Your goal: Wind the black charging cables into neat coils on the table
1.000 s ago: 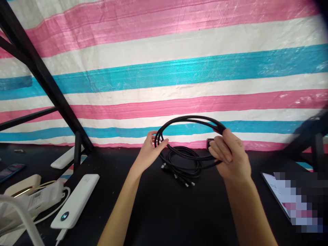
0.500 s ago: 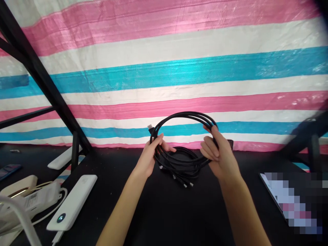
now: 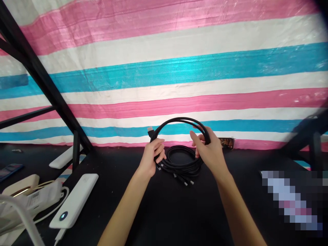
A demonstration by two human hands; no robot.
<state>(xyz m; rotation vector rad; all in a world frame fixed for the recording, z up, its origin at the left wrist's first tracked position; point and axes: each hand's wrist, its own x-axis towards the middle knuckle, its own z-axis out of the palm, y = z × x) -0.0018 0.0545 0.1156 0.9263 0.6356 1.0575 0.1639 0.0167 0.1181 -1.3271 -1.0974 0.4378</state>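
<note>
A white power bank (image 3: 74, 201) is lying at left. The left hand (image 3: 153, 155) is curling its fingers around a black cable coil (image 3: 182, 119), its plug (image 3: 150, 132) sticking up. The coil is arching over other coiled cables (image 3: 183, 166); its loops could tangle with theirs if it dips, or spring apart should the right hand (image 3: 211, 148), gripping its right side, slacken.

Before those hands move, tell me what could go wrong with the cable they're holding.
The cable is looped with no tie visible, so it might spring open if the left hand or right hand slips.

Its plug sticks out past the left hand and could snag.

The coil on the desk sits close by; the two might tangle.
</note>
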